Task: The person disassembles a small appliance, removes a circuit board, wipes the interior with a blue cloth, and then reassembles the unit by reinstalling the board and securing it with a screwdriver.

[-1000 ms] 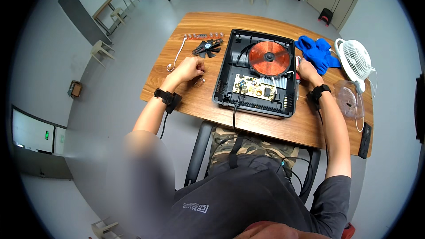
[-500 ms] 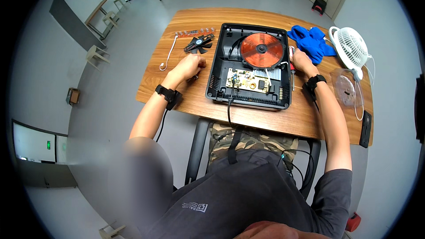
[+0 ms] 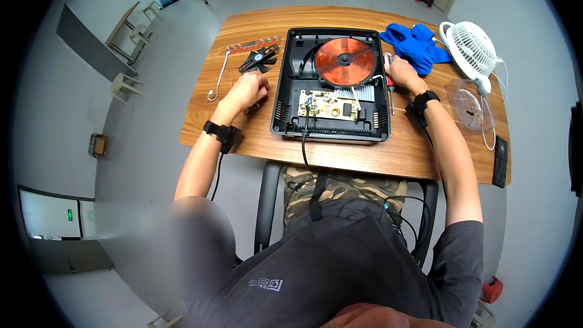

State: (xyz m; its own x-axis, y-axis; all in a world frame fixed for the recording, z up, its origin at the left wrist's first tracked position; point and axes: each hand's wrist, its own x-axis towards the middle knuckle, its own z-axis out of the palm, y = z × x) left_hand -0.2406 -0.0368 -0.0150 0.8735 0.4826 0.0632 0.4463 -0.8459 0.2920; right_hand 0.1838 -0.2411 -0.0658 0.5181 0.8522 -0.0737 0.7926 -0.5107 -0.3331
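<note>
An opened black induction cooker base (image 3: 331,132) lies on the table between my hands. In it sit a round copper coil (image 3: 331,64), a pale circuit board (image 3: 319,108) and a finned heat sink (image 3: 363,93). My left hand (image 3: 248,89) rests closed on the wood left of the base, nothing showing in its curled fingers. Just beyond it is a black fan (image 3: 257,59). My right hand (image 3: 405,75) is closed against the base's right side, beside a red-handled screwdriver (image 3: 392,99). No tool shows inside that fist; whether it touches the handle I cannot tell.
A strip with small round parts and a white cable (image 3: 220,75) lies at the far left. At the right are a blue cloth (image 3: 419,48), a white fan (image 3: 473,48), a clear plastic tray (image 3: 467,106) and a black strip (image 3: 500,161). A black cord (image 3: 303,155) hangs over the front edge.
The whole view has shifted, so the table and its things sit a little further left and up in the picture. My hands keep their places beside the base.
</note>
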